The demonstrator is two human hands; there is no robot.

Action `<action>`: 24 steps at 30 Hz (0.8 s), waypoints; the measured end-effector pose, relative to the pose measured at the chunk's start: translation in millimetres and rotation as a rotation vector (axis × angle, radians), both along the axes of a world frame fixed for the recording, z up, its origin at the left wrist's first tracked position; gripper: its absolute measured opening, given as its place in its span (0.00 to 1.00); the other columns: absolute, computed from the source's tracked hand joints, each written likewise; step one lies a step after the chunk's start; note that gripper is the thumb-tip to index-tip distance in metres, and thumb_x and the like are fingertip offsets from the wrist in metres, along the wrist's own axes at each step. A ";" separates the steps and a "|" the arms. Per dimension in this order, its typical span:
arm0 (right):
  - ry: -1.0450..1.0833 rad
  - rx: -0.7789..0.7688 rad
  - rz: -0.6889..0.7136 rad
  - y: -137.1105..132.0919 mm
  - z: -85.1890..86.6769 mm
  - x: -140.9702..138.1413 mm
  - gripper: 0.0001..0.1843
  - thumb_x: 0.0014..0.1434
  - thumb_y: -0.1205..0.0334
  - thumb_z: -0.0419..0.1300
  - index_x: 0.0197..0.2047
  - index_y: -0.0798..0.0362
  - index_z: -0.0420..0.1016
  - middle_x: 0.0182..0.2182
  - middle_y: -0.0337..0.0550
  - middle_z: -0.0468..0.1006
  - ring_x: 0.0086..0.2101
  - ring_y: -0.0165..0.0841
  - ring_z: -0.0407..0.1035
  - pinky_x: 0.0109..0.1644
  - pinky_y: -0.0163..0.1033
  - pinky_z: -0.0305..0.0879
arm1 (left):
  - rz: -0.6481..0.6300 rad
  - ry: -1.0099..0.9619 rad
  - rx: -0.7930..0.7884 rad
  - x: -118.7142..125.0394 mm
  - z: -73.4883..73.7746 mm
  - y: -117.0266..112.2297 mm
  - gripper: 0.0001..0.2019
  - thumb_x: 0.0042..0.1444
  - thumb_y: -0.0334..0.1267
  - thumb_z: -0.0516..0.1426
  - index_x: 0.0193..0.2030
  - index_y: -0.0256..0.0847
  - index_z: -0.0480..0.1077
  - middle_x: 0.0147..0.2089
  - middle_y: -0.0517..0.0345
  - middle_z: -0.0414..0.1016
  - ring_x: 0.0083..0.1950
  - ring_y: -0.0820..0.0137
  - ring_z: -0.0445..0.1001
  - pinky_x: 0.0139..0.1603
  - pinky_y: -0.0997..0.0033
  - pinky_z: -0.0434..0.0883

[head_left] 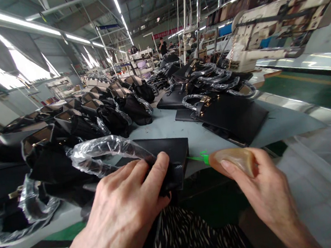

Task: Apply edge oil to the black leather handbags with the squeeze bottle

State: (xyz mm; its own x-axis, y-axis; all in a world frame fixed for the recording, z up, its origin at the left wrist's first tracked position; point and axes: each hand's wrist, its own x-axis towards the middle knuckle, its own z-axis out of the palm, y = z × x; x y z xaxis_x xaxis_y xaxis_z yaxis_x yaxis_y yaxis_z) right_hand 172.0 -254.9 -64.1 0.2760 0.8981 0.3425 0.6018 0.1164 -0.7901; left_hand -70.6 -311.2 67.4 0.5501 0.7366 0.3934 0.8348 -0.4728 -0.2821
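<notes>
A black handbag (pixel 168 149) lies at the table's front edge, its handle (pixel 105 148) wrapped in clear plastic. My left hand (pixel 132 195) is closed on the bag's near side, fingers on top and the thumb lower down, partly hidden. In my right hand (pixel 259 185) is a squeeze glue bottle (pixel 232 160) with amber-brown contents, gripped around its body. Its thin green nozzle (pixel 199 158) points left, and the tip is at the bag's right edge. Whether any glue is coming out cannot be seen.
Many black bags (pixel 92 112) stand crowded at the left. More finished-looking handbags (pixel 230 112) with plastic-wrapped handles lie stacked at the right on the grey-blue tabletop (pixel 159 124). A sewing machine (pixel 262 33) stands behind them. Farther back is a person (pixel 163 46).
</notes>
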 end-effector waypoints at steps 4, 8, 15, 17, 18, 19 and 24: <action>-0.025 0.067 0.001 2.0 -2.3 -0.5 0.28 0.52 0.34 0.59 0.42 0.50 0.66 0.33 0.45 0.74 0.33 0.45 0.71 0.35 0.45 0.65 | 0.001 0.001 -0.004 0.5 1.0 1.9 0.17 0.63 0.34 0.47 0.57 0.32 0.58 0.29 0.58 0.66 0.27 0.69 0.69 0.25 0.72 0.66; -0.113 0.177 -0.021 4.2 -7.2 -1.5 0.30 0.54 0.34 0.58 0.45 0.52 0.67 0.34 0.48 0.74 0.33 0.45 0.71 0.36 0.45 0.66 | 0.005 -0.021 -0.042 -0.6 0.4 3.1 0.18 0.62 0.33 0.49 0.59 0.33 0.58 0.30 0.59 0.66 0.29 0.69 0.69 0.27 0.71 0.65; -0.259 0.397 0.047 -0.9 -8.8 -5.8 0.24 0.59 0.45 0.60 0.48 0.56 0.66 0.38 0.49 0.73 0.37 0.42 0.71 0.40 0.41 0.66 | 0.008 -0.093 -0.119 -2.7 1.6 7.9 0.18 0.61 0.32 0.51 0.58 0.37 0.58 0.29 0.63 0.65 0.27 0.71 0.67 0.26 0.72 0.62; -0.252 0.411 0.064 -4.6 -4.7 -6.9 0.23 0.59 0.49 0.62 0.49 0.56 0.65 0.40 0.50 0.73 0.39 0.42 0.70 0.44 0.42 0.66 | 0.011 -0.111 -0.119 -3.1 2.0 10.5 0.16 0.60 0.32 0.51 0.56 0.38 0.59 0.29 0.63 0.66 0.27 0.71 0.67 0.25 0.72 0.62; -0.232 0.407 0.073 -6.4 -2.3 -7.0 0.22 0.59 0.50 0.63 0.49 0.56 0.65 0.41 0.51 0.72 0.40 0.43 0.70 0.46 0.43 0.66 | 0.013 -0.118 -0.118 -3.3 2.4 12.0 0.16 0.60 0.32 0.52 0.55 0.38 0.60 0.28 0.63 0.66 0.27 0.70 0.67 0.25 0.72 0.62; -0.196 0.394 0.064 -8.1 0.3 -6.8 0.23 0.59 0.50 0.63 0.50 0.56 0.65 0.42 0.51 0.72 0.40 0.43 0.69 0.46 0.43 0.65 | 0.015 -0.125 -0.121 -3.6 3.1 13.5 0.15 0.59 0.31 0.52 0.54 0.39 0.61 0.28 0.63 0.67 0.27 0.70 0.68 0.25 0.72 0.62; 0.081 0.187 -0.069 -9.9 13.3 -1.5 0.25 0.55 0.42 0.62 0.47 0.51 0.67 0.37 0.47 0.74 0.36 0.44 0.71 0.37 0.44 0.71 | 0.063 -0.140 -0.180 -7.3 10.7 23.5 0.12 0.56 0.32 0.55 0.48 0.39 0.66 0.30 0.60 0.73 0.28 0.69 0.73 0.27 0.73 0.66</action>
State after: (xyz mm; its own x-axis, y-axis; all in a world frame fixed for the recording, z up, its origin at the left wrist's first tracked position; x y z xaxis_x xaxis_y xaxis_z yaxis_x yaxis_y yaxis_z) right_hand 170.4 -264.9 -50.8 0.3678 0.7990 0.4758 0.5492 0.2263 -0.8045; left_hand -77.9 -287.7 78.1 0.4501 0.8331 0.3214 0.8893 -0.4507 -0.0773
